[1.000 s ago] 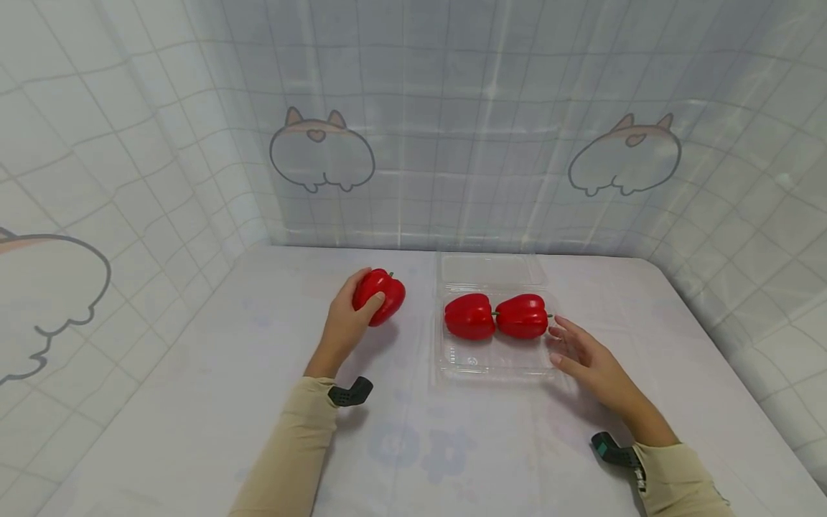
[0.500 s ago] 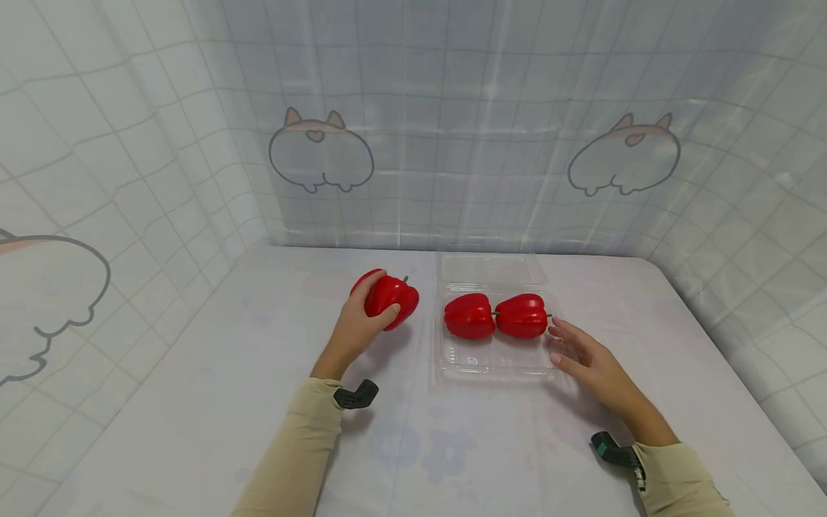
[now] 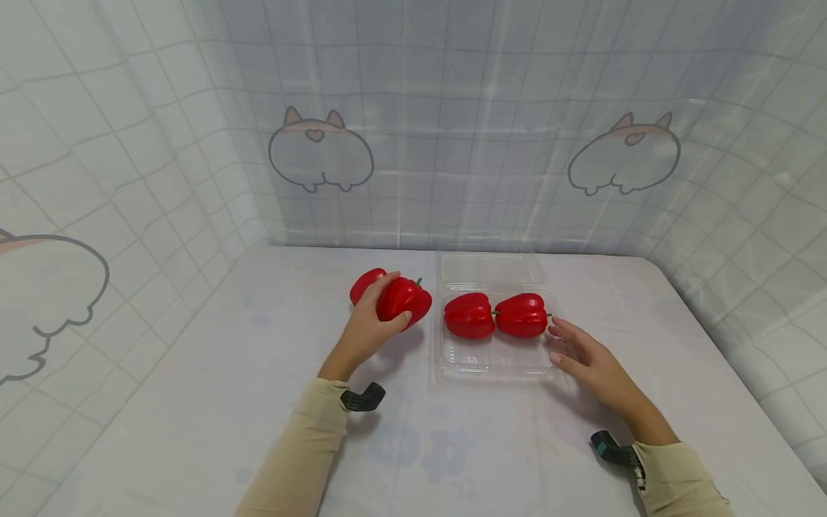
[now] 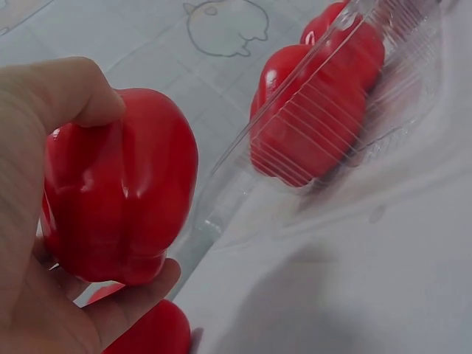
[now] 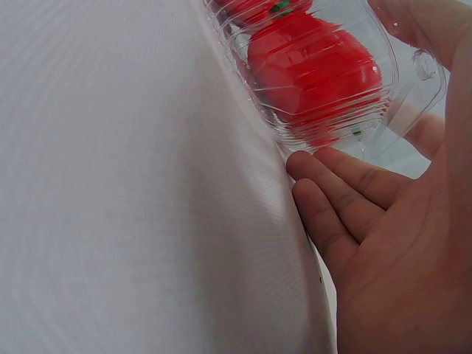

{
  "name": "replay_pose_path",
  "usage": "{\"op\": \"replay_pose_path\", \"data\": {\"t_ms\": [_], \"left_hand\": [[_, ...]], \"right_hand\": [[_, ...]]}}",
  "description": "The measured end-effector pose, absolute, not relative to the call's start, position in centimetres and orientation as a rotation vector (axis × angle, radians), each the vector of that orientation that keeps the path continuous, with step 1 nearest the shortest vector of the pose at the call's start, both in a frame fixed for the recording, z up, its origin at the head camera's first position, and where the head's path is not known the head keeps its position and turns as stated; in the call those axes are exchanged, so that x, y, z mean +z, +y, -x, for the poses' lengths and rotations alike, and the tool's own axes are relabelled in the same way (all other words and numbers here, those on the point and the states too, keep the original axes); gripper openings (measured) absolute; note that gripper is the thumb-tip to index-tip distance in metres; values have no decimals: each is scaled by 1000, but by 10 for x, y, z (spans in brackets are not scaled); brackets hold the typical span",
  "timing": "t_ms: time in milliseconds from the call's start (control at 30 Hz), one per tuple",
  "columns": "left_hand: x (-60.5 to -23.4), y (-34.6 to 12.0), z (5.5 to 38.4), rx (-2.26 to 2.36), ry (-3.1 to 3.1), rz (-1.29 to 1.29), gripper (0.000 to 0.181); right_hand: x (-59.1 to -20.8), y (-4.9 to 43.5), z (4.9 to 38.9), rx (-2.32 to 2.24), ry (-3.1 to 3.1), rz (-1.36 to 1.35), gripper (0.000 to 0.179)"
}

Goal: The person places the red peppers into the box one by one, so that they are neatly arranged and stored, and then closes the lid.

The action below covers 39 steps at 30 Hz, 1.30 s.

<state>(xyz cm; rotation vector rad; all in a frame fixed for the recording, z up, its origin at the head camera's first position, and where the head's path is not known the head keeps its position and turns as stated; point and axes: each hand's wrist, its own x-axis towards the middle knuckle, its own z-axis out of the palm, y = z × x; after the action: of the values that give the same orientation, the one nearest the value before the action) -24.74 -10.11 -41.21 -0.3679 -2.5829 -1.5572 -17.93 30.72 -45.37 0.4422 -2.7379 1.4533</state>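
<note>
My left hand (image 3: 370, 324) grips a red bell pepper (image 3: 404, 300) with a green stem, just left of the clear plastic clamshell box (image 3: 465, 361). In the left wrist view, thumb and fingers wrap around the held pepper (image 4: 133, 188). Behind that hand lies another red bell pepper (image 3: 365, 286), partly hidden. Two red peppers sit side by side in the box's back half: a left one (image 3: 469, 316) and a right one (image 3: 522, 316). My right hand (image 3: 593, 366) rests at the box's right side, its loosely bent fingers (image 5: 346, 199) by the plastic wall (image 5: 295, 136).
The clear lid (image 3: 492, 270) lies folded back behind the box, near the rear wall. A white cloth covers the table (image 3: 213, 402). Grid-patterned sheets (image 3: 420, 143) rise at the back and on both sides.
My left hand has carried its pepper rightward, closer to the box, and the pepper behind it has come into view. The right hand and the box stay in place.
</note>
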Motion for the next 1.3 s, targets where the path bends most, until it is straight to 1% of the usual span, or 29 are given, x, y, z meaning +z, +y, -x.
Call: {"op": "replay_pose_path", "data": {"t_ms": [367,700,1300], "left_hand": [[-412,-92,247,-1562,-2584,411,80],[-407,-76,249,-1558,-2561,623,71],[-390,-56,244,-1559,-2640,783,74]], "right_hand": [[-449,302,178,1475,-2742,-433,70],[-450,304,179,1486,-2748,-421,70],[-449,303,178,1467,-2745,-421,71]]}}
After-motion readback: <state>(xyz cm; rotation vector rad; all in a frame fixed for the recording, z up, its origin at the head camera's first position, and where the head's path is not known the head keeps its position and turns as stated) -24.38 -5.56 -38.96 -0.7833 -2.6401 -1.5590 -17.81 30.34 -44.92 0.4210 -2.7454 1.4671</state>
